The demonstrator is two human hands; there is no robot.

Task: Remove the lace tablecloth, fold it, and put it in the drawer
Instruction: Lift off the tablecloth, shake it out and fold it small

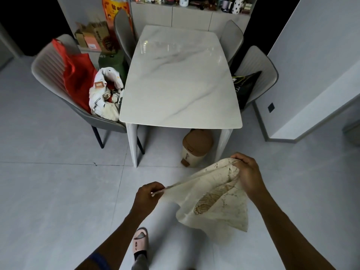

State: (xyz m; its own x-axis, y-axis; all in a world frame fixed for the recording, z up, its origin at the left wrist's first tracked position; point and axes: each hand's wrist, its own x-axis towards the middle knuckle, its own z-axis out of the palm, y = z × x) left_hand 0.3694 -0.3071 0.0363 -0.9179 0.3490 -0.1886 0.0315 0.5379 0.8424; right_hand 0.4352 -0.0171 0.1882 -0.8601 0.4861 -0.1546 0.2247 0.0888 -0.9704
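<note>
I stand back from the near edge of the table (181,78), a rounded rectangle of glossy white marble with grey veins; its top is bare, so I judge the removal done and the folding under way; the drawer is not in sight.

4 grey padded chairs ring the table; the chair (56,75) at its left edge holds a red bag (78,78) and a white cloth bundle (106,92), slumped and soft; a dark bag (246,88) sits on a chair at the right edge; a small beige bin with a brown lid (194,147) stands on the floor under the near edge.

The lace tablecloth (212,199) hangs in the air between my hands, well clear of the table, already doubled into a smaller cream panel; it is thin and limp, with an openwork border and a tan patterned patch.

My right hand (247,172) curls around 1 bunched upper corner; my left hand (150,195) pinches the opposite edge between thumb and fingers, pulling the top line taut so the layers fall even for the next fold.
</note>
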